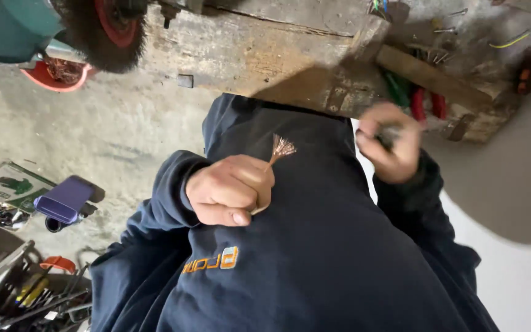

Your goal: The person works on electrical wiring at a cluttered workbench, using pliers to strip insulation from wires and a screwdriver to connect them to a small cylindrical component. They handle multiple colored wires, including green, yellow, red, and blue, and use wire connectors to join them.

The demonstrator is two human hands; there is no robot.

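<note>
Two hands are busy: the left hand (232,190) is closed around a bundle of copper wire strands (281,149) fanning out above the fist, while the blurred right hand (388,144) grips something dark. Loose strands could slip or prick fingers if the grip slackens.

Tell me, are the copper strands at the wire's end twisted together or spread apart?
Spread apart. The copper strands fan out like a small brush above the left hand, whose fingers are closed around the wire below them.
</note>
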